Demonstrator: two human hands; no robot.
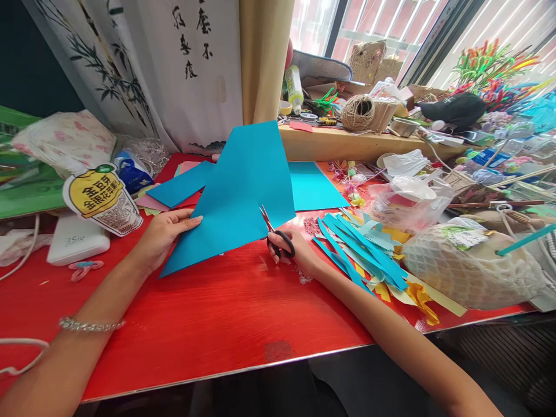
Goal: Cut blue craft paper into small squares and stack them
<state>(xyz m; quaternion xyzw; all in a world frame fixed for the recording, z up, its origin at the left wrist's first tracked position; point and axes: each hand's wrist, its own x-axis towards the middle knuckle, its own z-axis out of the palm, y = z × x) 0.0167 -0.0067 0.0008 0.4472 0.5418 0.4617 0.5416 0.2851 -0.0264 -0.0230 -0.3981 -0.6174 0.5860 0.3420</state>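
The left hand (168, 230) grips a blue sheet (245, 179), fingers partly hidden; the right hand (295, 248) grips scissors (267, 221). Right of the sheet, a plastic bag (402, 204) has unclear contents.

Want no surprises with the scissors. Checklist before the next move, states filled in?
1. Left hand gripping the blue sheet: ok, at its left edge.
2. Right hand on the scissors: ok, at the handles.
3. Left fingers away from the blades: ok.
4. Sheet flat on the red table: not ok, held up at a slant.
5. Paper between the blades: cannot tell.
6. Loose strips clear of the right forearm: cannot tell, they lie close beside it.
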